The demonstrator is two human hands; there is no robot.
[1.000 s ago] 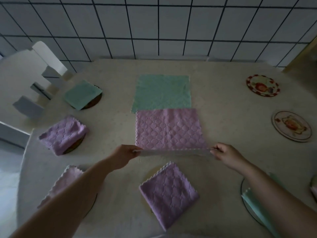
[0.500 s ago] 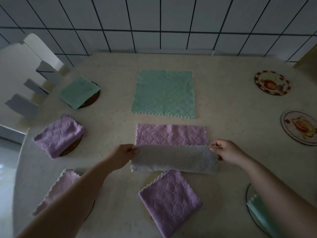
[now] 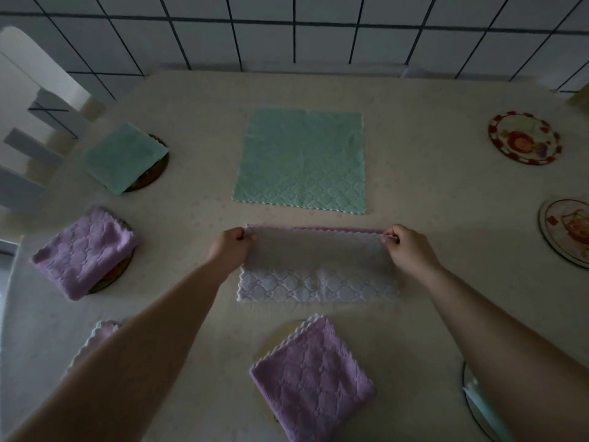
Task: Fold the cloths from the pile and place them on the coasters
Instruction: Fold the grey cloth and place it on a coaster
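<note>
Pinching the near edge's two corners, the fingers (image 3: 247, 235) of the left hand (image 3: 230, 247) and right hand (image 3: 411, 247) have carried the purple cloth (image 3: 315, 266) to its far edge: first fold nearly closed. At 12 o'clock one green cloth (image 3: 301, 161) lies unfolded. Five folded cloths and two bare coasters are counted.

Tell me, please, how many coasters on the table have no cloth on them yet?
2, both at the right: a red-rimmed coaster farther back, and a pale coaster nearer, cut by the frame edge. Others may lie outside the view.
</note>
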